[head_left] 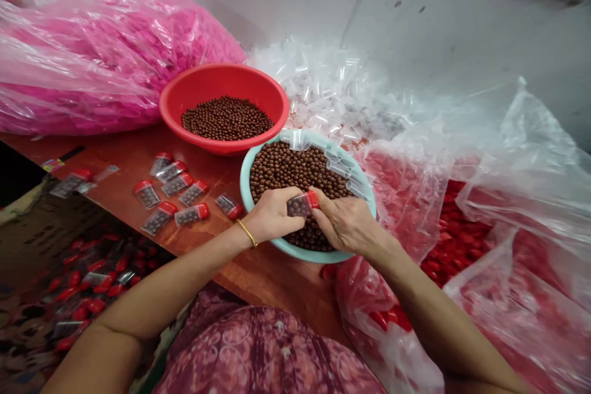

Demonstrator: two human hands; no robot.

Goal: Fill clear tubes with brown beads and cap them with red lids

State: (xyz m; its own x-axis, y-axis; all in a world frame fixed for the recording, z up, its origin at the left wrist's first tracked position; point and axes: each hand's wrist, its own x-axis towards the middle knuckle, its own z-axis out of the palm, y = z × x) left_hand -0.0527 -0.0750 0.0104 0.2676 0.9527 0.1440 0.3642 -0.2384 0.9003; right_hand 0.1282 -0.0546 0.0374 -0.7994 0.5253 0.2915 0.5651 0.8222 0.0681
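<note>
Clear tube (298,204) with a red cap, filled with brown balls, is held between the hands over a teal bowl (247,197). The right hand (346,221) pinches it near the cap, and the curled left hand (272,215), wearing a gold bangle (247,233), closes on its other end. The hands hide the near part of the bowl, which is heaped with brown balls (290,169). Empty clear tubes (344,167) lie across its far rim. Just behind, a red bowl (277,95) holds more balls, and both bowls stand on a wooden worktop (277,283). Capped, filled tubes (159,218) lie scattered left of the hands. A pink-filled plastic bag (106,55), a heap of clear tubes (318,86) and a bag of red caps (455,240) crowd the bowls.
</note>
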